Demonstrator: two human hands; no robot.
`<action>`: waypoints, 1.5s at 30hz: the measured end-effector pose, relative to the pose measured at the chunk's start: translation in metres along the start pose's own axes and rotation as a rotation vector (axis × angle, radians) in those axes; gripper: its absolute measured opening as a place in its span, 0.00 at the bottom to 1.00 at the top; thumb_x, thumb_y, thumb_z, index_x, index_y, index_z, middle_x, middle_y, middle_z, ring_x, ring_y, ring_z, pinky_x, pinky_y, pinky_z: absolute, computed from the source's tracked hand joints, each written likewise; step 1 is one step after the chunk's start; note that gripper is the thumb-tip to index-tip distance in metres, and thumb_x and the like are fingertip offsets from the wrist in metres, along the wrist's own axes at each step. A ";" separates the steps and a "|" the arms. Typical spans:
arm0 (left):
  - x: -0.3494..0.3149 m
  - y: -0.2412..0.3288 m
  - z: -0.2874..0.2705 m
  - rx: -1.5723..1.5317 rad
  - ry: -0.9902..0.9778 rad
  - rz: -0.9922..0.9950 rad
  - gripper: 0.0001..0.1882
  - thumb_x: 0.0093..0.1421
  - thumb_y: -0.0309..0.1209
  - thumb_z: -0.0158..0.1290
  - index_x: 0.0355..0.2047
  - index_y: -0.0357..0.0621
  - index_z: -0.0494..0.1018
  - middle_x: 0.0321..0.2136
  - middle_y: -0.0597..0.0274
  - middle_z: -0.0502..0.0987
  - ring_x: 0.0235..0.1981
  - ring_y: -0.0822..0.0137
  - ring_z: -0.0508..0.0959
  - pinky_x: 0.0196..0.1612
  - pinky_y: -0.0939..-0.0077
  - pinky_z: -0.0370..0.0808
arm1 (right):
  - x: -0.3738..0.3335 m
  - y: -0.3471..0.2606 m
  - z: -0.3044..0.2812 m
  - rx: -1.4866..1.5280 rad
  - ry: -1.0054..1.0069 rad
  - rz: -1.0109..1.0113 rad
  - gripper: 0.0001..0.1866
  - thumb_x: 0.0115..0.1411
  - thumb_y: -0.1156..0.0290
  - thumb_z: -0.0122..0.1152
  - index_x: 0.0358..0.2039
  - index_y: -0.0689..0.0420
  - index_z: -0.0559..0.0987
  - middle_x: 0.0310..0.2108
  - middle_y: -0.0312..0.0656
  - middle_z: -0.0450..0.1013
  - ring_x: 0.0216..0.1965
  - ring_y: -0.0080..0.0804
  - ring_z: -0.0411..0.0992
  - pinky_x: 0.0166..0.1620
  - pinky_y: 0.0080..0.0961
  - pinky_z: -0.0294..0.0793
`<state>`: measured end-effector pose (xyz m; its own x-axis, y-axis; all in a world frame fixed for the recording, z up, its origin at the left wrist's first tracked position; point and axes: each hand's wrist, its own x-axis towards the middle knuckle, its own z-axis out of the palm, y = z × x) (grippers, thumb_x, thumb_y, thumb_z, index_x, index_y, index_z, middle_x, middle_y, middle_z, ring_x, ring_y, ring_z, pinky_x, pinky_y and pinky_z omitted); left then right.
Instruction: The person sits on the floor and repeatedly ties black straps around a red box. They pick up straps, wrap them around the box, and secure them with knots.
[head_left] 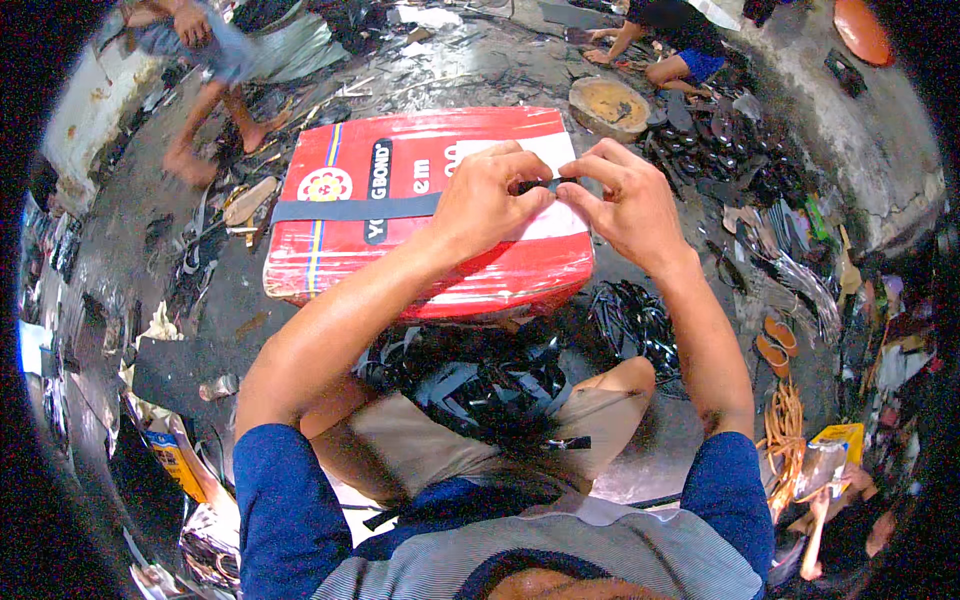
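Observation:
A red carton point(400, 270) wrapped in shiny clear film lies in front of my crossed legs. Across its top runs a flat dark grey strip point(350, 208), whose right end passes under my left hand point(490, 200). Both my hands are over the carton's right half, fingertips pinched close together. Between them they grip a small black strip point(540, 186); my right hand point(625, 195) has its other end between thumb and fingers. Whether the black piece joins the grey strip is hidden by my left hand. Glossy black strips point(490, 385) are heaped in my lap.
Right of the carton lies a tangle of black strips point(635, 325). Beyond are a round wooden block point(600, 100) and a pile of black sole-like pieces point(730, 140). Orange sandals point(776, 345) lie at right. One person point(210, 90) is at far left, another point(670, 45) far right.

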<state>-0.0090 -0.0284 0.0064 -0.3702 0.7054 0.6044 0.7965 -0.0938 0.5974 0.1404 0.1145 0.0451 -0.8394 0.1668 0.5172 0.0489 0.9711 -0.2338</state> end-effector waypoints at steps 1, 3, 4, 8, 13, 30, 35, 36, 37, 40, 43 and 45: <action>0.000 -0.002 0.001 0.022 -0.006 0.009 0.08 0.54 0.30 0.63 0.33 0.40 0.83 0.30 0.52 0.80 0.34 0.55 0.82 0.40 0.63 0.79 | -0.001 0.001 -0.001 0.006 -0.002 -0.010 0.10 0.60 0.61 0.67 0.37 0.53 0.85 0.37 0.43 0.76 0.37 0.47 0.79 0.41 0.41 0.79; -0.001 -0.004 0.000 0.069 -0.018 0.032 0.08 0.54 0.31 0.63 0.33 0.40 0.83 0.30 0.52 0.79 0.33 0.55 0.81 0.38 0.63 0.78 | -0.003 0.002 -0.003 0.019 0.001 -0.029 0.10 0.60 0.61 0.67 0.37 0.53 0.85 0.37 0.44 0.76 0.37 0.47 0.79 0.41 0.41 0.79; -0.002 -0.006 0.000 0.075 -0.007 0.046 0.08 0.55 0.31 0.63 0.33 0.41 0.83 0.30 0.53 0.79 0.33 0.56 0.81 0.38 0.62 0.78 | -0.003 0.003 -0.004 0.020 -0.015 -0.053 0.10 0.60 0.62 0.66 0.36 0.54 0.85 0.37 0.44 0.76 0.37 0.47 0.79 0.41 0.41 0.79; -0.005 -0.010 0.003 0.065 0.011 0.063 0.08 0.55 0.32 0.62 0.33 0.42 0.83 0.30 0.55 0.79 0.32 0.57 0.81 0.37 0.62 0.78 | -0.001 0.007 -0.006 -0.012 -0.072 -0.162 0.09 0.61 0.64 0.65 0.34 0.57 0.83 0.37 0.45 0.76 0.36 0.48 0.79 0.40 0.42 0.79; -0.002 -0.006 -0.001 0.017 -0.029 0.025 0.09 0.54 0.33 0.64 0.34 0.44 0.84 0.31 0.57 0.80 0.33 0.59 0.81 0.38 0.64 0.78 | 0.008 0.009 -0.010 -0.008 -0.134 -0.252 0.09 0.60 0.65 0.65 0.33 0.58 0.82 0.38 0.47 0.75 0.35 0.49 0.78 0.41 0.43 0.79; -0.001 -0.011 0.003 -0.131 -0.019 -0.138 0.06 0.55 0.29 0.63 0.30 0.39 0.84 0.30 0.55 0.81 0.33 0.64 0.83 0.38 0.68 0.79 | -0.007 0.015 0.041 0.811 0.074 0.537 0.09 0.52 0.73 0.73 0.34 0.53 0.82 0.29 0.31 0.75 0.27 0.21 0.71 0.29 0.22 0.72; 0.008 -0.001 0.005 -0.052 -0.054 -0.152 0.07 0.53 0.30 0.64 0.29 0.38 0.83 0.27 0.55 0.82 0.29 0.63 0.82 0.35 0.68 0.79 | -0.006 0.031 0.062 1.145 0.143 0.578 0.14 0.51 0.78 0.69 0.37 0.51 0.75 0.29 0.30 0.74 0.29 0.20 0.71 0.31 0.19 0.70; 0.012 0.001 0.003 -0.056 -0.085 -0.218 0.06 0.53 0.29 0.62 0.28 0.38 0.83 0.25 0.55 0.82 0.27 0.64 0.81 0.34 0.67 0.79 | -0.003 0.029 0.062 1.135 0.141 0.573 0.14 0.52 0.78 0.69 0.37 0.51 0.75 0.29 0.31 0.74 0.30 0.20 0.71 0.31 0.19 0.70; 0.016 0.003 -0.001 -0.063 -0.140 -0.221 0.06 0.53 0.29 0.62 0.27 0.38 0.82 0.25 0.55 0.82 0.27 0.64 0.81 0.34 0.67 0.79 | 0.000 0.026 0.060 1.125 0.140 0.567 0.14 0.52 0.77 0.69 0.37 0.51 0.75 0.29 0.31 0.74 0.30 0.20 0.71 0.31 0.19 0.70; 0.026 0.002 -0.012 -0.044 -0.267 -0.143 0.06 0.54 0.28 0.60 0.26 0.38 0.82 0.25 0.56 0.82 0.28 0.67 0.81 0.34 0.68 0.79 | -0.009 0.012 0.047 1.112 0.111 0.747 0.10 0.57 0.68 0.70 0.34 0.51 0.76 0.26 0.32 0.73 0.30 0.19 0.70 0.32 0.21 0.70; 0.024 0.001 -0.004 -0.133 -0.187 -0.142 0.06 0.55 0.28 0.61 0.27 0.37 0.82 0.26 0.56 0.82 0.29 0.67 0.81 0.35 0.69 0.78 | -0.015 0.023 0.054 0.974 0.121 0.643 0.12 0.64 0.58 0.66 0.32 0.52 0.76 0.23 0.32 0.72 0.22 0.18 0.68 0.25 0.20 0.67; 0.021 0.001 0.006 -0.153 -0.127 -0.097 0.06 0.55 0.28 0.62 0.27 0.37 0.81 0.26 0.57 0.81 0.30 0.68 0.81 0.35 0.70 0.78 | -0.014 0.027 0.070 0.810 0.252 0.489 0.13 0.66 0.58 0.64 0.31 0.52 0.76 0.23 0.31 0.71 0.19 0.18 0.67 0.21 0.19 0.65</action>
<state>-0.0134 -0.0089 0.0163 -0.3705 0.7985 0.4745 0.6749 -0.1196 0.7282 0.1156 0.1266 -0.0261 -0.6805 0.6427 0.3519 -0.1049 0.3898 -0.9149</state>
